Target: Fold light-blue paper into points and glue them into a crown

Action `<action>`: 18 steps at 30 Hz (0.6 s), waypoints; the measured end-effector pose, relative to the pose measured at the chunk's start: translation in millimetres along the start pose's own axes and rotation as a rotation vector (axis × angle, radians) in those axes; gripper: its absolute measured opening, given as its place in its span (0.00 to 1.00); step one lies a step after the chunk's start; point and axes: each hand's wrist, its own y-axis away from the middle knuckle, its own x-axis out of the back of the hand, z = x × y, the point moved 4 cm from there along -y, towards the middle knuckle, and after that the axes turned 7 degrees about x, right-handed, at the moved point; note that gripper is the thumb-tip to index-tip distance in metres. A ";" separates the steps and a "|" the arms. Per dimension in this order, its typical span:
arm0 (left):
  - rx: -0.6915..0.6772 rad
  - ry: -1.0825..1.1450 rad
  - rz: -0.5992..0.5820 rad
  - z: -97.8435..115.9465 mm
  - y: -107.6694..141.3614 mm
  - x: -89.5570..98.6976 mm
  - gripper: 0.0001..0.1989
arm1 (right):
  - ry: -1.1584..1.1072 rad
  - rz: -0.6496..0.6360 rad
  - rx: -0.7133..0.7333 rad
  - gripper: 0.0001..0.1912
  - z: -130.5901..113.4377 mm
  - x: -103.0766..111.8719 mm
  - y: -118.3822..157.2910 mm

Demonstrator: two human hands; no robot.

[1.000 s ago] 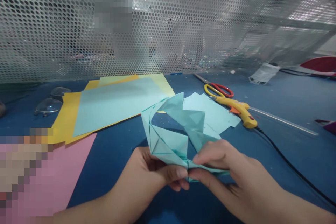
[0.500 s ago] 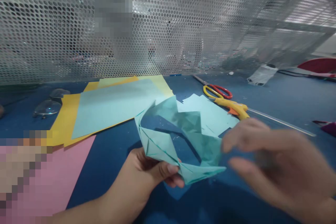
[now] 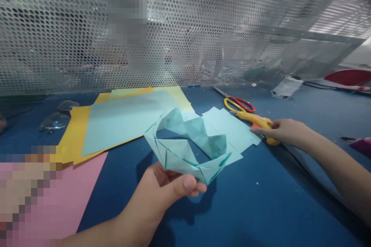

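Between the thumb and fingers of my left hand (image 3: 174, 189) is a folded paper ring (image 3: 179, 154) in pale turquoise, with pointed sections round its rim. It is held tilted above the blue table. Farther right, my right hand (image 3: 286, 131) has its fingers closed round the back part of a yellow glue gun (image 3: 252, 117) with an orange trigger. The gun's nozzle points left, beside the scissors (image 3: 236, 104) with one yellow and one red handle. Light blue paper pieces (image 3: 234, 127) lie just left of the gun, partly behind the ring.
Blue, yellow and pale green sheets (image 3: 116, 123) overlap at the back left, with a pink sheet (image 3: 84, 193) nearer me. Eyeglasses (image 3: 55, 121) lie left of them. A perforated metal screen (image 3: 185, 38) stands behind the table (image 3: 246, 208). A small white packet (image 3: 286, 87) lies back right.
My right hand has moved from near the paper ring out to the glue gun and closed on it. My left hand still holds the ring, which has shifted slightly left and turned.
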 end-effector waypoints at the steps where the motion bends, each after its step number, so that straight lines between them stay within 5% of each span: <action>1: -0.011 0.012 0.010 0.4 0.0 -0.3 0.20 | -0.026 -0.009 -0.006 0.22 0.8 -0.6 0.2; 10: -0.018 0.120 0.078 -1.4 -6.9 1.7 0.21 | -0.282 0.028 -0.097 0.12 -20.1 4.5 2.7; 18: -0.059 0.233 0.241 0.5 -11.4 10.2 0.02 | -0.662 0.130 0.142 0.07 -69.8 23.8 23.1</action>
